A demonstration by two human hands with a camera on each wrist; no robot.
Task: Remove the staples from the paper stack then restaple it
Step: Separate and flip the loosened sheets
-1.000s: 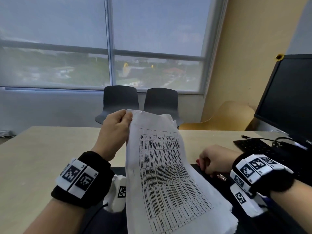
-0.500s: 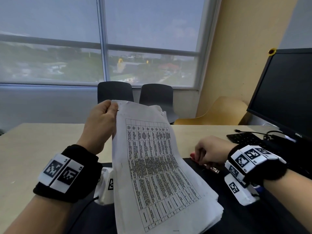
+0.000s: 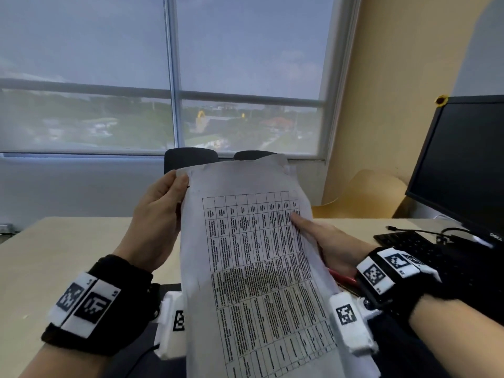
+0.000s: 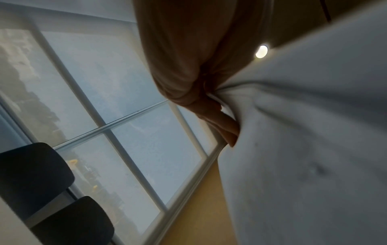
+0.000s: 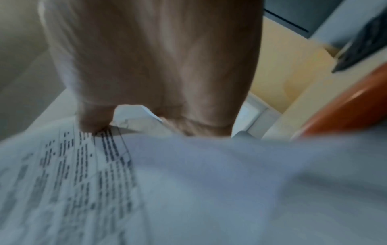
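Stack (image 3: 261, 268) is held up off the surface (image 3: 68, 249), between both hands, long axis running from the chest up and away, tilted toward the window. Left hand (image 3: 158, 219) pinches the top-left corner, where a small dark mark looks like the staple; can't confirm. Right hand (image 3: 324, 241) grips the right edge, thumb on the printed face, fingers hidden behind. Left is nearer the staple corner, so the right looks free to fetch a tool.
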